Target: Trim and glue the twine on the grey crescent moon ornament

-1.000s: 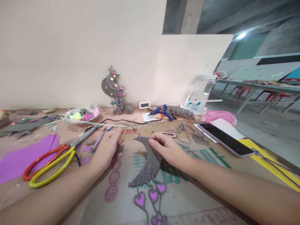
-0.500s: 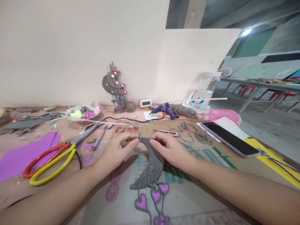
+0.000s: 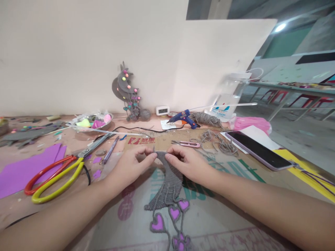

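Grey crescent, yarn-wrapped, lies in front of the person on the printed board; using it as clock centre. Left hand at 10, thumb and forefinger pinching the crescent's upper tip. Right hand between 1 and 2, thumb on top, fingers curled, pinching its upper edge just beside the left fingertips. I see purple hearts on grey cords at 6. Red-and-yellow shears at 9. Pink snips at 1, blue glue gun farther off, near 12:30. Phone between 2 and 3. Bead-dotted crescent at 11, by the wall.
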Tool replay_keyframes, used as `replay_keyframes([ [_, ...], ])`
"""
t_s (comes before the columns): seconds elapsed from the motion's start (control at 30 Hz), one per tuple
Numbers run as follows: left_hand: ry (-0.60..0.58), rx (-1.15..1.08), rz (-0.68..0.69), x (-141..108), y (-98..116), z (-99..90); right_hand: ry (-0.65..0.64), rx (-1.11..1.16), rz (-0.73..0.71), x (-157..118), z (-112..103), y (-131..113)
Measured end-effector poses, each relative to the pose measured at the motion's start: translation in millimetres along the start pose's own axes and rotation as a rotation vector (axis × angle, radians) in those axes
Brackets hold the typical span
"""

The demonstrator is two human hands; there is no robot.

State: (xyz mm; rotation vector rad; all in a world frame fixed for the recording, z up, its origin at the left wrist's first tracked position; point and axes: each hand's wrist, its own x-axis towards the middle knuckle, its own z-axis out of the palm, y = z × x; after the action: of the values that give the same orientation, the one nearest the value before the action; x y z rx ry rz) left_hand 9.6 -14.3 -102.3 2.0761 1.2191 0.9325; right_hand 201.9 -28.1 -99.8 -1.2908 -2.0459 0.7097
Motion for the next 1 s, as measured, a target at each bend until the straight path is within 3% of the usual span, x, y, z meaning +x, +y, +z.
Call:
replay_keyframes([
  [0.2, -0.012, -0.064, 0.016, 0.4, -0.6, -1.3, 0.000, 0.033, 0.013, 0.7, 0.6, 1.8],
  [0.43, -0.057, 0.025, -0.016, -0.5, -1.6, 0.2, -0.006, 0.040, -0.007, -0.5, 0.7, 1.1],
  [0.67, -0.025, -0.167, -0.040, 0.5, -0.3, -1.1, -0.010, 0.071, 0.028, 0.3, -0.1, 3.7],
  [1.0, 0.024, -0.033, -0.006, -0.5, -0.7, 0.6, -0.006, 0.083, -0.001, 0.0, -0.1, 1.6],
])
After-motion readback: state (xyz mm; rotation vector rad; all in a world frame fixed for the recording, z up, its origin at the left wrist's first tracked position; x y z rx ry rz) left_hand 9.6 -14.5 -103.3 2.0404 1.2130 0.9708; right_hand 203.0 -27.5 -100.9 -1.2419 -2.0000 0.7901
